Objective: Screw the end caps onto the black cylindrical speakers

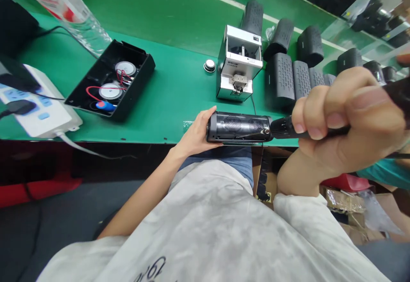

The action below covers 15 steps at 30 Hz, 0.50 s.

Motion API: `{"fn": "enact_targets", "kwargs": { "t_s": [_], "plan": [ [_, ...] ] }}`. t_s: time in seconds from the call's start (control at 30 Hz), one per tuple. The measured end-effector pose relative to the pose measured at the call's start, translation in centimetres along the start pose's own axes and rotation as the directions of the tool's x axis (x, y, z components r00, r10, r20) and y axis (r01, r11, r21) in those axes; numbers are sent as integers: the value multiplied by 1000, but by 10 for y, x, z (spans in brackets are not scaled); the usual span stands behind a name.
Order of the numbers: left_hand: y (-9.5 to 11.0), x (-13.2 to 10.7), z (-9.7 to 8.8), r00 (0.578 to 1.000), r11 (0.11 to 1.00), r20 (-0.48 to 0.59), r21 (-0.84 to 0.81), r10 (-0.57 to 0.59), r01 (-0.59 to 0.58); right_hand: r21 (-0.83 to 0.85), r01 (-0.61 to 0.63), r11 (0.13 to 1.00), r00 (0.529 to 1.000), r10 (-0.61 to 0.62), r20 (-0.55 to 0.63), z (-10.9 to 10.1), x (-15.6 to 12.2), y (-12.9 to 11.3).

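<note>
A black speaker body [238, 129] lies on its side at the near edge of the green bench [179, 85]. My left hand [196, 134] is closed round its left end and steadies it. My right hand [347, 121] is wrapped round a black electric screwdriver [288, 128], close to the camera. The screwdriver's tip meets the right end of the speaker body.
A silver screw feeder [238, 64] stands just behind the speaker. Several black speaker shells [290, 74] crowd the right back. An open black housing [112, 81] with two round drivers lies at left, beside a white power strip [35, 107]. A small round part [209, 65] lies near the feeder.
</note>
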<state>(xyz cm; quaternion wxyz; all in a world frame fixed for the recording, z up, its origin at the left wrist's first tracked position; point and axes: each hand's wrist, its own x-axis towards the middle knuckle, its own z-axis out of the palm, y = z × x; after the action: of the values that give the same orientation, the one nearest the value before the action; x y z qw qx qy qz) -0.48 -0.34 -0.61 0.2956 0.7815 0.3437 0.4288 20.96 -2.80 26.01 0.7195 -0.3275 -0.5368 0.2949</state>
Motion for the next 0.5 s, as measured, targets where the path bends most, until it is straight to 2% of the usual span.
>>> {"fn": "enact_targets", "kwargs": {
  "t_s": [0.07,0.13,0.23,0.33,0.5],
  "plan": [
    [0,0,0,1000,1000,7,4,-4,4,54,15,998,1000,-13,-26,6,-7,5],
    [0,0,1,1000,1000,13,14,-7,7,35,-23,999,999,21,46,7,-11,13],
    [1,-1,1,1000,999,-3,33,-2,2,1,42,999,988,-42,152,-1,-17,32],
    [4,-1,1,1000,998,-3,59,6,-5,47,62,997,957,-73,282,-10,-26,54],
    [10,-1,-3,1000,995,29,95,6,-9,136,9,991,943,-53,327,-14,-37,70]
  ]
}}
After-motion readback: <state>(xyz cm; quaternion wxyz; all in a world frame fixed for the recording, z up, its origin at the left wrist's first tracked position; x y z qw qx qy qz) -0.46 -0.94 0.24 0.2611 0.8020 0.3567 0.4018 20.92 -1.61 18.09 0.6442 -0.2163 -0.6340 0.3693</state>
